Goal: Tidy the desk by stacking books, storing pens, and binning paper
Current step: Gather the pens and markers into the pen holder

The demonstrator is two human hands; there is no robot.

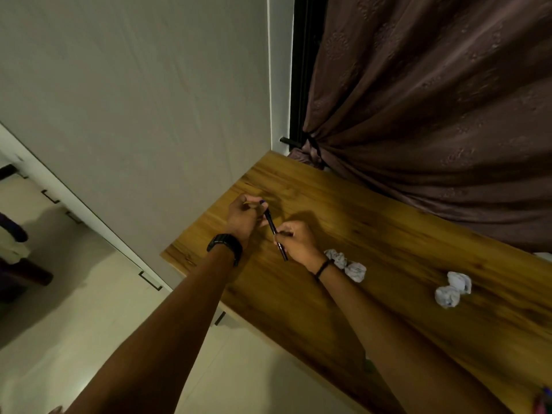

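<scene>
Right hand [298, 242] pinches black pen [272, 227] over desk [388, 234]
Left hand [243, 218] — fingers curled round other pens [262, 202] — touches its top end.

- Black pen [271, 224]: its middle is covered by the pinching fingers of the right hand [298, 242].
- Blue-tipped item [261, 202]: shaft buried in the curled left hand [243, 218], kind too small to tell (a yellowish sliver shows beside it).
- Crumpled paper [348, 264]: one side is behind the right wrist.
- Desk [388, 234]: right end cut off by the frame.
- Coloured objects [544, 398] by the desk's near edge: cropped, blurred, unidentifiable.
</scene>
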